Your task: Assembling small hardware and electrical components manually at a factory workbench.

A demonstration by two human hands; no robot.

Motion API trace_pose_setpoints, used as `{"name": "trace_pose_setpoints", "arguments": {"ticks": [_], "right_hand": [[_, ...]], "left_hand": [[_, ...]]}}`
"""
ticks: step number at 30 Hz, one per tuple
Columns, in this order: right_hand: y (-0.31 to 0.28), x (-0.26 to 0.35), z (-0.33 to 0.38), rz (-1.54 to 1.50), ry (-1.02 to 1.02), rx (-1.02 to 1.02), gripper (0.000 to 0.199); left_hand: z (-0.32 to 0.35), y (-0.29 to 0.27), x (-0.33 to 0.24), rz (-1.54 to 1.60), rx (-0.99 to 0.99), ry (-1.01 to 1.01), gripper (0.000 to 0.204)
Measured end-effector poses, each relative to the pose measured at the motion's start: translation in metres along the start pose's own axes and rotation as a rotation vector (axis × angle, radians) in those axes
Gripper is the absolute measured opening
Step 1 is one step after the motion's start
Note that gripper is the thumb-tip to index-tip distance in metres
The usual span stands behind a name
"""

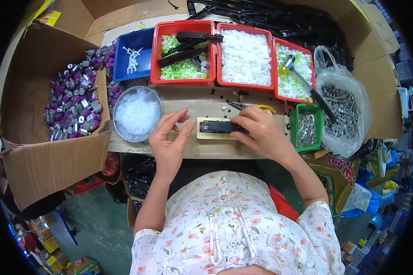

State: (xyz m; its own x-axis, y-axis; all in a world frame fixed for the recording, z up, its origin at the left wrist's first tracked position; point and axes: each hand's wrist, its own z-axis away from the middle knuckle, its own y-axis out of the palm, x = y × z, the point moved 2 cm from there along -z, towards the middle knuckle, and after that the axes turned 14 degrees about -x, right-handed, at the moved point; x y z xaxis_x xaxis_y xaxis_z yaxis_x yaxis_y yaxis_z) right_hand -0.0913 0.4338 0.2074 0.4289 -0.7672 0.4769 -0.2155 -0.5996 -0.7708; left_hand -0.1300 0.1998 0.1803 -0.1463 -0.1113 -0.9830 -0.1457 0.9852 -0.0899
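Note:
On the work table lies a cream fixture block (210, 136), with a long black plastic casing (219, 126) seated in it. A small purple piece shows at the casing's left end. My right hand (265, 132) grips the casing's right end between thumb and fingers. My left hand (166, 144) hovers just left of the block, thumb and fingers apart, touching nothing. Behind the right hand lie pliers (267, 108) with yellow handles, partly hidden by it. A round metal bowl (159, 123) of translucent plastic pieces stands beside my left hand.
Red bins (183, 81) at the back hold white and green discs; black casings lie atop one. A blue bin (144, 39) holds white parts. A hammer (309, 89) leans over the right bins. Nearby are a green bin (298, 145), a bag (360, 142) and a motor-filled carton (55, 169).

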Motion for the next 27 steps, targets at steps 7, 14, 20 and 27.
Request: {"name": "trace_pose_setpoints", "arguments": {"ticks": [7, 14, 20, 27], "right_hand": [[0.006, 0.0, 0.001, 0.03, -0.001, 0.034, 0.029], [0.006, 0.001, 0.003, 0.014, -0.002, 0.029, 0.03], [0.007, -0.002, 0.002, -0.022, 0.004, 0.023, 0.03], [0.007, -0.002, 0.0, -0.028, 0.002, -0.007, 0.029]], "left_hand": [[0.002, 0.004, -0.007, -0.072, 0.027, 0.077, 0.029], [0.009, 0.021, -0.018, -0.223, 0.103, 0.376, 0.026], [0.015, 0.038, -0.017, -0.297, 0.16, 0.617, 0.021], [0.015, 0.036, -0.015, -0.341, 0.168, 0.626, 0.022]]}}
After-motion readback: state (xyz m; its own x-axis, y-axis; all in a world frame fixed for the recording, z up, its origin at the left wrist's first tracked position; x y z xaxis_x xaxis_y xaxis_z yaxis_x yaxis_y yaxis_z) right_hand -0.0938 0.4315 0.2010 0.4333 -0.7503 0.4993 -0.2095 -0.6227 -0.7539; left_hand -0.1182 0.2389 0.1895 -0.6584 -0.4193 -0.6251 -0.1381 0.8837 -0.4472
